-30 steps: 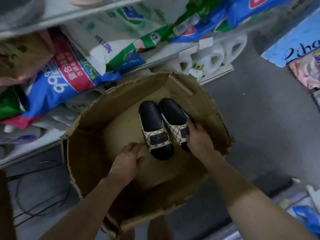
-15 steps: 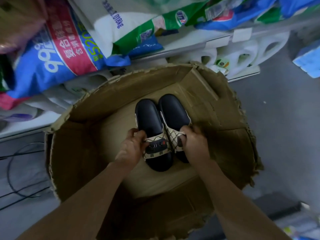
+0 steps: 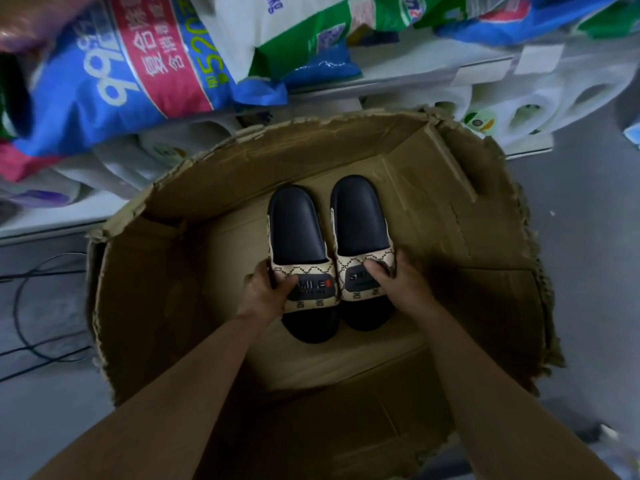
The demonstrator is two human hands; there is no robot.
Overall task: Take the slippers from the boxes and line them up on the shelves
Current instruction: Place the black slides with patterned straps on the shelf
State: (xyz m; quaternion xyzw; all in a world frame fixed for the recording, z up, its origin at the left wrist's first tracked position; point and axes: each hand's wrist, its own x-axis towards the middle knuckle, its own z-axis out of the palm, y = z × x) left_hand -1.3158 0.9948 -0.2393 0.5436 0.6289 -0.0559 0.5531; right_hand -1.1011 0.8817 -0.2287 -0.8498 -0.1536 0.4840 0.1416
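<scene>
My left hand (image 3: 266, 292) has closed onto a strap, matching my right hand (image 3: 398, 282). Each now pinches one of the black slippers with beige patterned straps (image 3: 298, 233), side by side mid-frame inside the torn brown cardboard box (image 3: 485, 271). A blue-and-red plastic sack (image 3: 121, 71) overhangs at upper left, with white plastic jugs (image 3: 540, 102) at upper right.

2 slippers (image 3: 298, 230) black, perhaps navy, beige lattice straps; box (image 3: 485, 237) brown; sack (image 3: 86, 98) blue-red

Dim grey floor (image 3: 588, 258), black cables (image 3: 16, 306) at left, white shelf (image 3: 415, 73) loaded with bags (image 3: 86, 98)
</scene>
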